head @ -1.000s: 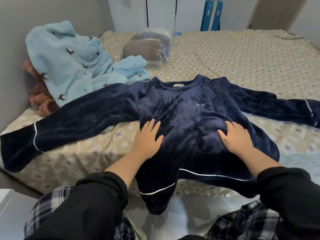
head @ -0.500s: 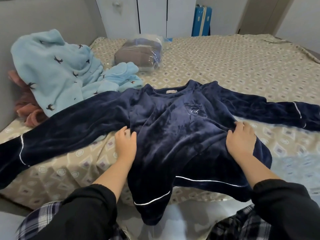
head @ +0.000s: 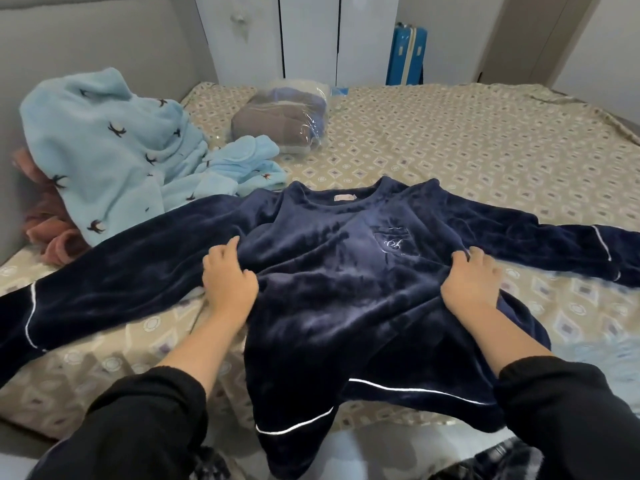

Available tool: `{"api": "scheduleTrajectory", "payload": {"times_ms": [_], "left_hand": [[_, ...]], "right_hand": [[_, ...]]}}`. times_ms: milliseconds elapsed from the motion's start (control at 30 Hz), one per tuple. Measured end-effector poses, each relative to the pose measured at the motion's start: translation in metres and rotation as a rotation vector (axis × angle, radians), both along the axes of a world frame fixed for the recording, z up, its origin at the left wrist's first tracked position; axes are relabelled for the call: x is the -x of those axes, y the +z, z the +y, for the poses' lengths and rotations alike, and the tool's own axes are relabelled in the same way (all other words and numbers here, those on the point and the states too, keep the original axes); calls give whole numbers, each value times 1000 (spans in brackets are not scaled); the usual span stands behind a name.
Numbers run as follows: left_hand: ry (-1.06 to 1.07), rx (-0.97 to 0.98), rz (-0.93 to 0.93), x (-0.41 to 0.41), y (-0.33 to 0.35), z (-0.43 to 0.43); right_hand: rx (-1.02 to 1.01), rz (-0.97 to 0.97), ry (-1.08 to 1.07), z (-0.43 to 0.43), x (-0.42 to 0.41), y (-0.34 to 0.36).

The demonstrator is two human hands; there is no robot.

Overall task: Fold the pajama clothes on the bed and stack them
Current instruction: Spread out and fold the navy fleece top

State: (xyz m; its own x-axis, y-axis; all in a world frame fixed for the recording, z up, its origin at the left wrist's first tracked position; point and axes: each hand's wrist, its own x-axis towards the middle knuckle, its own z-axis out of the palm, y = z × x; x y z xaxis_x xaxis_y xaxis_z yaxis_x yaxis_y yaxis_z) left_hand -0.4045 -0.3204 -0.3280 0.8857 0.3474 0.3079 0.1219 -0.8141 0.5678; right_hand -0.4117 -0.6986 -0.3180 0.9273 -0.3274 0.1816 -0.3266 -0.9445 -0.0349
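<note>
Navy plush covers the near part of the bed (head: pixel 450 150): the navy pajama top (head: pixel 332 292) lies face up, collar away from the person, both sleeves stretched out sideways. Its white-piped hem hangs over the bed's edge. The left hand (head: pixel 230 282) grips the top at the seam just under the left-side sleeve, fingers curled into the cloth. The right hand (head: pixel 472 282) grips the opposite side below the embroidered chest pocket (head: pixel 394 241), fingers likewise bunched into the fabric. Beyond the left sleeve a light blue pajama piece (head: pixel 104 150) printed with dark birds is heaped over a pink garment (head: pixel 45 216). Farther back sits a plastic-wrapped bundle (head: pixel 280 123), and a blue suitcase (head: pixel 407 57) stands beside white wardrobe doors (head: pixel 308 36).
</note>
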Motion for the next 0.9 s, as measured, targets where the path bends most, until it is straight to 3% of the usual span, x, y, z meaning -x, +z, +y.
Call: {"api": "scheduleTrajectory", "payload": {"times_ms": [100, 167, 267, 467, 700, 900], "left_hand": [[-262, -321, 1, -19, 9, -25], [-439, -501, 191, -36, 4, -40], [-536, -572, 447, -65, -7, -50], [-472, -589, 467, -124, -26, -44], [-224, -534, 313, -189, -43, -44], [-145, -468, 335, -227, -44, -41]], "right_hand": [[-57, -23, 305, 29, -19, -4], [-48, 159, 423, 45, -30, -17], [-37, 325, 387, 46, -54, -30], [-41, 345, 383, 38, -110, -39], [26, 220, 317, 37, -195, -50], [-136, 171, 263, 35, -251, -40]]}}
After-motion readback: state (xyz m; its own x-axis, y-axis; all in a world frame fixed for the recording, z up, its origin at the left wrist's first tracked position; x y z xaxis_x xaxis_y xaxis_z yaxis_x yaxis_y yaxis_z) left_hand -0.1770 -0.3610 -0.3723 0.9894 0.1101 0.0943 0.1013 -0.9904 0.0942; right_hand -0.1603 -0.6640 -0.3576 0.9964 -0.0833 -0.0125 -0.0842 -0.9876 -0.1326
